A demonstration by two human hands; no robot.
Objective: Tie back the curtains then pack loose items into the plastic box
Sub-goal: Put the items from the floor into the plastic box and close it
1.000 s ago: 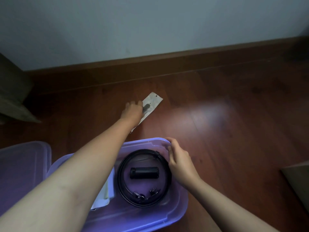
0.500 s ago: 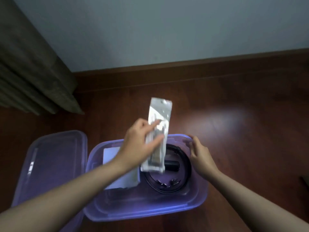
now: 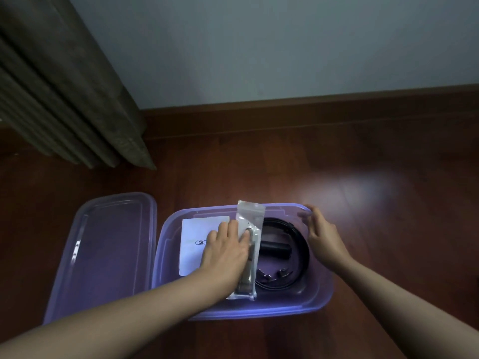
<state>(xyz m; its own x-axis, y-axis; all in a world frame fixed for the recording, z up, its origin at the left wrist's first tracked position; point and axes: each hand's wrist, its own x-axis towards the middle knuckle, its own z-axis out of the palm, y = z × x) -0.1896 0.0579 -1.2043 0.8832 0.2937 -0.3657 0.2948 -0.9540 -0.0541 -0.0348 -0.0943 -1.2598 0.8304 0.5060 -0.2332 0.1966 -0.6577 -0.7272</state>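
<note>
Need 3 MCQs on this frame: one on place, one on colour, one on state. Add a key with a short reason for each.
1. Where does the lid of the box lie?
A) shut on top
B) on the floor to its left
C) against the wall

2. What colour is the box?
A) purple
B) green
C) yellow

3. The left hand is:
A) curled round the black ring
B) flat on the packet
C) idle on the floor

Key:
1 B, the lid lies flat on the wood beside the box.
2 A, the walls and rim are purple.
3 B, straight fingers press the packet down in the box.
</note>
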